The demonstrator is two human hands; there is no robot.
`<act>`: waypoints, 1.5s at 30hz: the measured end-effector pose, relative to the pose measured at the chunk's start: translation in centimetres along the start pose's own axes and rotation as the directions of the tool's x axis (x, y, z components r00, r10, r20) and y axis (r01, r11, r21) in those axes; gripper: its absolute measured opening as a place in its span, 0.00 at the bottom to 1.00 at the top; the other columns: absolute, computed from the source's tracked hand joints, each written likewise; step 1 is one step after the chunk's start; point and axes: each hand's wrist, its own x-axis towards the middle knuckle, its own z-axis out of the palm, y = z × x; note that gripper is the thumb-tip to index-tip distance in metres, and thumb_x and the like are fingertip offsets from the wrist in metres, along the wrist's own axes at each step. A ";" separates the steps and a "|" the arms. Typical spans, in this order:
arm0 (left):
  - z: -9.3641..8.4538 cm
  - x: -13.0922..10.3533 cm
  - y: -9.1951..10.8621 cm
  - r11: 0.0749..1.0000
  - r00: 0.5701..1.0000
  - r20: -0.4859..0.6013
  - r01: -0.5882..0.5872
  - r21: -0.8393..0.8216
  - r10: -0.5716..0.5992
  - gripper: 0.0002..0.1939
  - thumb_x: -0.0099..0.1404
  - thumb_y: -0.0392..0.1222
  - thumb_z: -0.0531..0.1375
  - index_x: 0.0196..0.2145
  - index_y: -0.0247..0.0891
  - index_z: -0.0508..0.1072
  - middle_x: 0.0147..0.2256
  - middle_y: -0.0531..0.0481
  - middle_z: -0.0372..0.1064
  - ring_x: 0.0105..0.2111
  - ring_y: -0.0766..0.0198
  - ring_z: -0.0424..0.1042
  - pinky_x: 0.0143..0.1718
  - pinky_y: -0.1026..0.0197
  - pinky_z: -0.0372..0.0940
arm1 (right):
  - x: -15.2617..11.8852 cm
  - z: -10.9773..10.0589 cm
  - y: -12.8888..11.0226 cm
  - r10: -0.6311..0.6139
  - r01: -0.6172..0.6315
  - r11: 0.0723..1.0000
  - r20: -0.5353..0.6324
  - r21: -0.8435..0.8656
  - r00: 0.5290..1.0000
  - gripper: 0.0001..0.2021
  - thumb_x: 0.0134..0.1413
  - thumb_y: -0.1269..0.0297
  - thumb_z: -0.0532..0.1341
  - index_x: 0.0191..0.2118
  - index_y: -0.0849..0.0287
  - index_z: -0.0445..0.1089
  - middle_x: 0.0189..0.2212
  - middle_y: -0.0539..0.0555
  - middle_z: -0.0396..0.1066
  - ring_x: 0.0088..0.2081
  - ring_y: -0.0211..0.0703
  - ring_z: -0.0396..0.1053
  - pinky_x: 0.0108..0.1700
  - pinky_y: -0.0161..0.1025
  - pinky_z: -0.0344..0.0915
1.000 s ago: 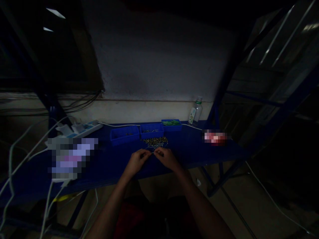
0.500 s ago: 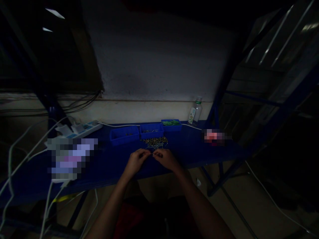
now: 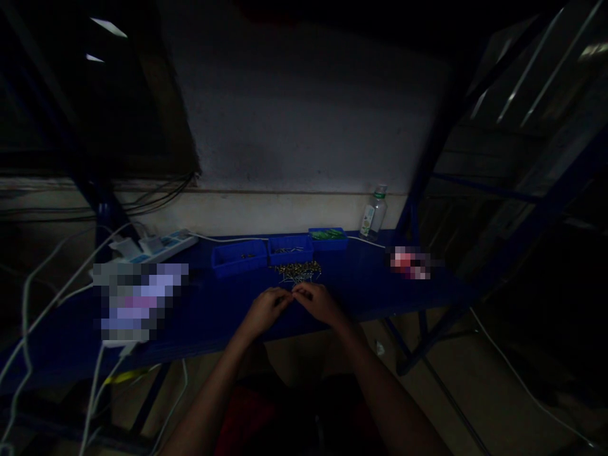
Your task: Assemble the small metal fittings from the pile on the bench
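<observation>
**Two hands meet before a heap of small metal parts on a blue table**

At the far left, white cables hang in loops, and the picture's edge cuts them off. Beside them a white power strip lies on the blue table, with plugs in it. In front of the strip, an object is covered by coarse mosaic in grey, violet and pink, so I cannot tell what it is.

Next comes the left tray, blue, with a few small pieces inside, too dark to name. The left hand is in front of the trays; its fingers are bent and narrow at the tips, almost touching the other hand. The middle tray, also blue, contains some thin silver pieces. Just before it lies the heap of metal parts, brass-coloured at the back and silver at the front. The right hand is near the front of this heap, thumb and fingers close together. Whether either hand grips a small part, I cannot tell.

The right tray holds green items, not clear in shape. Farther right stands a clear bottle with a green band at its neck; its pale label is too small to read. Last, a red and pink object is also hidden by mosaic.
</observation>
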 end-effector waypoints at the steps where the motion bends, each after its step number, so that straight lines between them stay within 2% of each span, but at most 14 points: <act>1: 0.0 0.0 0.0 1.000 1.000 -0.006 0.006 -0.016 -0.006 0.13 0.63 0.46 0.51 0.34 0.39 0.73 0.33 0.49 0.72 0.36 0.61 0.68 0.37 0.63 0.60 | 0.0 0.0 0.1 0.009 -0.009 1.000 -0.009 -0.005 1.000 0.07 0.55 0.66 0.54 0.37 0.57 0.68 0.31 0.49 0.71 0.34 0.35 0.69 0.37 0.31 0.62; 5: -0.3 -0.2 0.1 0.990 0.994 -0.090 0.057 -0.132 -0.069 0.13 0.62 0.47 0.51 0.35 0.38 0.72 0.34 0.49 0.71 0.34 0.62 0.69 0.36 0.63 0.61 | 0.1 0.2 0.6 0.068 -0.070 0.997 -0.059 -0.017 0.996 0.07 0.53 0.65 0.54 0.36 0.58 0.68 0.28 0.49 0.70 0.30 0.35 0.68 0.33 0.30 0.61; 9: -0.5 -0.3 0.1 0.980 0.982 -0.173 0.045 -0.196 -0.080 0.13 0.61 0.47 0.53 0.34 0.36 0.72 0.34 0.48 0.71 0.33 0.62 0.69 0.36 0.63 0.62 | 0.2 0.5 0.8 0.059 -0.060 0.995 -0.011 -0.084 0.998 0.06 0.51 0.67 0.56 0.35 0.58 0.68 0.26 0.48 0.69 0.28 0.33 0.65 0.31 0.29 0.59; 14: -0.4 -0.3 0.1 0.979 0.983 -0.167 0.038 -0.198 -0.072 0.13 0.61 0.46 0.53 0.34 0.37 0.73 0.34 0.48 0.71 0.34 0.62 0.69 0.37 0.63 0.62 | 0.3 0.5 0.6 0.043 -0.036 0.980 0.028 -0.197 0.999 0.05 0.49 0.68 0.58 0.33 0.58 0.70 0.27 0.48 0.68 0.28 0.33 0.63 0.32 0.30 0.57; 20: -0.9 0.5 -0.5 0.969 0.977 -0.163 0.099 -0.227 -0.138 0.14 0.60 0.48 0.54 0.35 0.36 0.74 0.33 0.49 0.73 0.33 0.62 0.70 0.36 0.63 0.63 | 0.7 0.6 1.1 0.109 -0.108 0.990 0.007 -0.092 0.994 0.07 0.51 0.67 0.56 0.37 0.57 0.68 0.27 0.48 0.69 0.28 0.33 0.65 0.31 0.29 0.59; 24: -2.8 4.1 -1.5 0.978 0.966 -0.217 0.100 -0.181 -0.139 0.14 0.59 0.46 0.54 0.35 0.35 0.74 0.34 0.48 0.74 0.34 0.60 0.71 0.37 0.62 0.63 | 1.1 0.9 1.8 0.142 -0.142 0.986 -0.004 -0.088 0.990 0.08 0.52 0.67 0.56 0.39 0.57 0.68 0.27 0.48 0.70 0.27 0.33 0.66 0.30 0.29 0.59; 27: -4.1 8.2 -2.4 0.988 0.937 -0.315 0.153 -0.023 -0.153 0.14 0.59 0.45 0.53 0.36 0.35 0.74 0.36 0.47 0.74 0.36 0.60 0.71 0.39 0.63 0.62 | 1.4 0.9 2.1 0.133 -0.129 0.985 0.019 -0.118 0.991 0.07 0.52 0.66 0.56 0.37 0.57 0.68 0.27 0.48 0.70 0.28 0.33 0.67 0.30 0.29 0.60; 29: -4.5 10.6 -2.8 0.969 0.930 -0.320 0.223 0.102 -0.181 0.13 0.60 0.43 0.53 0.37 0.35 0.73 0.38 0.45 0.73 0.38 0.60 0.71 0.40 0.63 0.61 | 1.5 0.7 2.1 0.129 -0.121 0.980 0.045 -0.159 0.991 0.07 0.52 0.66 0.56 0.38 0.57 0.68 0.27 0.48 0.70 0.28 0.33 0.67 0.30 0.29 0.60; 32: -4.4 12.2 -3.0 0.950 0.922 -0.320 0.277 0.147 -0.220 0.14 0.58 0.42 0.56 0.40 0.35 0.72 0.38 0.42 0.72 0.39 0.58 0.70 0.42 0.61 0.61 | 1.6 0.0 1.9 0.059 -0.035 0.961 0.078 -0.275 0.995 0.08 0.53 0.67 0.56 0.39 0.57 0.67 0.28 0.49 0.70 0.29 0.34 0.66 0.33 0.30 0.60; 35: -4.2 11.4 -2.5 0.935 0.921 -0.341 0.272 0.225 -0.186 0.17 0.59 0.43 0.55 0.45 0.34 0.69 0.41 0.40 0.71 0.41 0.57 0.69 0.43 0.59 0.61 | 1.0 -0.9 1.6 -0.105 0.141 0.907 0.110 -0.397 0.988 0.08 0.54 0.68 0.54 0.39 0.57 0.67 0.35 0.52 0.70 0.35 0.36 0.67 0.39 0.32 0.60; 38: -3.9 9.0 -1.9 0.943 0.931 -0.355 0.195 0.271 -0.090 0.16 0.62 0.43 0.52 0.46 0.36 0.68 0.43 0.43 0.69 0.43 0.58 0.68 0.45 0.60 0.60 | 0.0 -1.5 1.4 -0.178 0.164 0.893 0.005 -0.418 0.984 0.09 0.55 0.67 0.52 0.39 0.57 0.67 0.34 0.52 0.69 0.35 0.36 0.67 0.40 0.32 0.60; 40: -3.4 6.8 -1.7 0.951 0.950 -0.298 0.173 0.256 -0.093 0.14 0.62 0.43 0.51 0.43 0.37 0.69 0.41 0.45 0.69 0.41 0.59 0.68 0.44 0.61 0.60 | -0.7 -1.9 1.4 -0.216 0.165 0.898 -0.081 -0.408 0.973 0.09 0.53 0.63 0.54 0.38 0.58 0.67 0.30 0.52 0.69 0.33 0.37 0.66 0.39 0.33 0.60; 43: -2.2 3.6 -2.1 0.967 0.983 -0.158 0.127 0.221 -0.093 0.13 0.61 0.42 0.52 0.41 0.39 0.70 0.39 0.46 0.70 0.39 0.58 0.68 0.42 0.60 0.61 | -1.1 -2.2 1.6 -0.162 0.058 0.917 -0.234 -0.395 0.959 0.10 0.52 0.59 0.55 0.36 0.59 0.68 0.25 0.52 0.66 0.29 0.38 0.65 0.37 0.34 0.60; 45: -1.3 1.9 -2.4 0.970 0.989 -0.118 0.110 0.216 -0.086 0.12 0.61 0.41 0.52 0.40 0.38 0.71 0.38 0.45 0.70 0.39 0.57 0.68 0.42 0.59 0.61 | -0.7 -2.3 1.9 -0.073 -0.060 0.921 -0.322 -0.386 0.944 0.10 0.54 0.61 0.52 0.36 0.60 0.67 0.26 0.53 0.66 0.30 0.38 0.64 0.37 0.34 0.59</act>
